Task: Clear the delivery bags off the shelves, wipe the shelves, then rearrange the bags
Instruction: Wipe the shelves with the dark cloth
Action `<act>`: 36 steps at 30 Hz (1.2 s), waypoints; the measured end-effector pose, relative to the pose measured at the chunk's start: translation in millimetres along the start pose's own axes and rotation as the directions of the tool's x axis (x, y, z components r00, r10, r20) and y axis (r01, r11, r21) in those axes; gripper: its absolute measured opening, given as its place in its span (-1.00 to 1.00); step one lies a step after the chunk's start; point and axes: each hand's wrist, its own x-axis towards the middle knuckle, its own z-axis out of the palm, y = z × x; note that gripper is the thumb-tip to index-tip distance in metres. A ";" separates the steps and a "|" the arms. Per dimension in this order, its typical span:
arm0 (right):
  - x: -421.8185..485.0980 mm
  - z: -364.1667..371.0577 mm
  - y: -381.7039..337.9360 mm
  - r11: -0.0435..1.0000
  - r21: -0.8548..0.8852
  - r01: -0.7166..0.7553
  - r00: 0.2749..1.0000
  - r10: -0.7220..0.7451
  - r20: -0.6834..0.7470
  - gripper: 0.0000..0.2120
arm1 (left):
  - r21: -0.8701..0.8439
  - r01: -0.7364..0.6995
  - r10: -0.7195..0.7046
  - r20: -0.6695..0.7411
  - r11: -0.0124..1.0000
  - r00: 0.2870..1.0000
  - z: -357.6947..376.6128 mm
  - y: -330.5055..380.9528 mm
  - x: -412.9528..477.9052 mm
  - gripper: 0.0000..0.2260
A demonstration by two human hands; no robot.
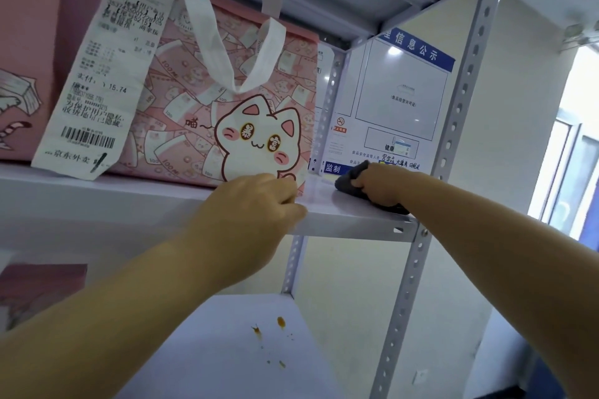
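Pink non-woven cat-print delivery bag with white fabric handles (227, 97) stands upright on the upper white metal shelf (340, 204), right of a plainer pink paper bag (39, 58) at the left edge. Long white printed receipt (107, 74) hangs down the front between them; which bag it's fixed to, can't tell.

Left hand (256, 204) sits at the cat bag's lower right corner, fingers curled together against the fabric, apparently pushing or bracing it. Right hand (379, 186) has fingers clamped on a dark grey cleaning cloth (351, 181), pressed to the bare shelf just right of the bag.

Judged handling: bag is soft-walled and light, base likely stiffer; fabric slides easily on smooth metal, so a low push shifts it but a high push could tip it. Best hold for lifting: both handle loops together, or under the base. Receipt is flimsy, tears easily.

Lower white shelf (227, 350) shows orange-brown sauce spots (280, 322), not yet wiped.
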 end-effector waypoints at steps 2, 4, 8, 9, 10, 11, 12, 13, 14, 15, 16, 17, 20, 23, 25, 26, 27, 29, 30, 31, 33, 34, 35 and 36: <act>-1.1 -1.2 -2.3 0.999 0.038 0.037 0.998 -0.035 -0.049 -0.64 | -0.010 0.005 -0.005 -0.004 1.000 1.000 -0.3 -0.2 -0.1 -0.84; -5.9 -4.1 -6.6 0.986 0.123 0.116 0.985 -0.098 -0.142 -0.63 | -0.012 0.006 -0.006 -0.004 1.000 1.000 -0.1 0.0 -0.5 -0.83; -31.0 -17.4 -17.7 0.934 0.232 0.272 0.938 -0.204 -0.281 -0.62 | -0.010 0.026 -0.027 -0.030 1.000 0.999 0.6 3.7 -1.2 -0.81; -39.2 -21.5 -19.5 0.925 0.240 0.294 0.930 -0.219 -0.294 -0.62 | -0.012 0.040 -0.040 -0.036 0.999 0.999 1.0 5.2 -1.7 -0.83; -48.5 -25.8 -21.1 0.922 0.241 0.304 0.928 -0.228 -0.296 -0.62 | -0.013 0.055 -0.055 -0.040 0.998 0.998 1.7 6.6 -2.8 -0.84; -57.6 -30.5 -22.1 0.923 0.240 0.301 0.930 -0.229 -0.287 -0.62 | -0.015 0.073 -0.074 -0.045 0.997 0.996 2.4 7.7 -4.1 -0.86; -67.9 -35.1 -22.8 0.926 0.242 0.289 0.938 -0.223 -0.267 -0.62 | -0.014 0.095 -0.095 -0.046 0.995 0.994 2.7 9.3 -6.0 -0.86; -76.7 -39.9 -23.4 0.931 0.243 0.273 0.946 -0.214 -0.245 -0.63 | -0.013 0.113 -0.114 -0.042 0.993 0.993 2.9 10.3 -7.5 -0.87; -85.4 -43.7 -24.0 0.937 0.242 0.253 0.953 -0.198 -0.230 -0.64 | -0.015 0.121 -0.122 -0.036 0.992 0.992 2.2 11.2 -9.2 -0.87; -96.0 -46.1 -25.2 0.943 0.238 0.233 0.957 -0.179 -0.228 -0.66 | -0.017 0.118 -0.118 -0.033 0.993 0.992 0.5 13.1 -11.6 -0.88; -106.7 -47.2 -27.4 0.949 0.231 0.215 0.958 -0.159 -0.241 -0.68 | -0.019 0.106 -0.106 -0.041 0.994 0.993 -1.6 15.1 -14.9 -0.88; -117.8 -46.0 -30.3 0.957 0.218 0.191 0.955 -0.131 -0.265 -0.70 | -0.024 0.092 -0.093 -0.054 0.995 0.994 -4.1 17.6 -19.2 -0.87; -153.1 -32.1 -44.5 0.980 0.181 0.088 0.919 -0.009 -0.395 -0.70 | -0.040 0.069 -0.072 -0.067 0.997 0.995 -10.0 25.6 -38.3 -0.81; -186.2 -10.7 -68.6 0.967 0.245 0.071 0.820 0.083 -0.566 -0.64 | -0.078 0.079 -0.085 -0.073 0.994 0.994 -10.3 33.3 -63.7 -0.86; -204.9 3.6 -86.2 0.942 0.320 0.097 0.761 0.137 -0.634 -0.62 | -0.124 0.094 -0.103 -0.069 0.988 0.992 -7.1 38.6 -81.9 -0.89; -212.6 10.7 -95.6 0.928 0.352 0.119 0.736 0.155 -0.659 -0.61 | -0.146 0.109 -0.117 -0.049 0.983 0.992 -4.4 41.1 -91.8 -0.87; -219.1 18.3 -105.2 0.918 0.369 0.144 0.719 0.159 -0.676 -0.61 | -0.158 0.125 -0.131 -0.025 0.980 0.991 -0.4 43.6 -102.3 -0.85; -227.6 34.9 -125.2 0.912 0.366 0.186 0.711 0.132 -0.691 -0.60 | -0.153 0.160 -0.158 0.028 0.975 0.987 11.3 45.9 -123.8 -0.86; -229.6 43.7 -135.1 0.911 0.358 0.203 0.715 0.112 -0.690 -0.60 | -0.154 0.194 -0.182 0.087 0.969 0.979 18.4 46.0 -134.8 -0.86; -230.4 52.4 -145.3 0.909 0.355 0.217 0.723 0.094 -0.684 -0.59 | -0.152 0.237 -0.213 0.160 0.960 0.964 26.2 45.8 -145.7 -0.82; -229.1 71.3 -166.5 0.898 0.364 0.248 0.746 0.063 -0.663 -0.57 | -0.116 0.311 -0.264 0.307 0.943 0.914 45.3 44.0 -168.5 -0.73; -226.8 81.6 -176.8 0.888 0.377 0.265 0.764 0.045 -0.644 -0.56 | -0.099 0.334 -0.276 0.373 0.938 0.886 54.3 43.7 -179.7 -0.71; -223.4 92.5 -187.3 0.875 0.397 0.278 0.788 0.029 -0.615 -0.55 | -0.097 0.360 -0.287 0.432 0.928 0.855 62.5 43.2 -190.5 -0.71; -218.8 103.8 -197.6 0.862 0.424 0.278 0.820 0.017 -0.573 -0.55 | -0.102 0.388 -0.296 0.480 0.916 0.825 70.3 42.6 -200.5 -0.71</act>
